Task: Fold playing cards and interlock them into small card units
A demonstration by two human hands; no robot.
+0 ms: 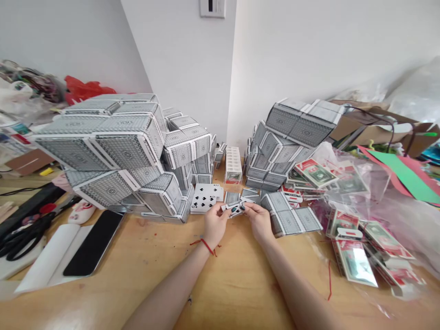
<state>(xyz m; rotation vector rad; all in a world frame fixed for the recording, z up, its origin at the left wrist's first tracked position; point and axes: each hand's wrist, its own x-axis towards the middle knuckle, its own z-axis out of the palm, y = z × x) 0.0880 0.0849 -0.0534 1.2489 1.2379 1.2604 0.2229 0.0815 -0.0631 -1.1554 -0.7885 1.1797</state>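
Cardstock (237, 211) sits pinched in my left hand (215, 222) and right hand (260, 222), likely for steadiness. The card stack (203, 196) lies handily near.

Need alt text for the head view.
A person's left hand and right hand hold playing-card material between their fingers above a wooden table. Beyond them, a left stack and right stack of grey-patterned blocks flank a loose card pile. A dark phone lies left, red-and-green card boxes right.
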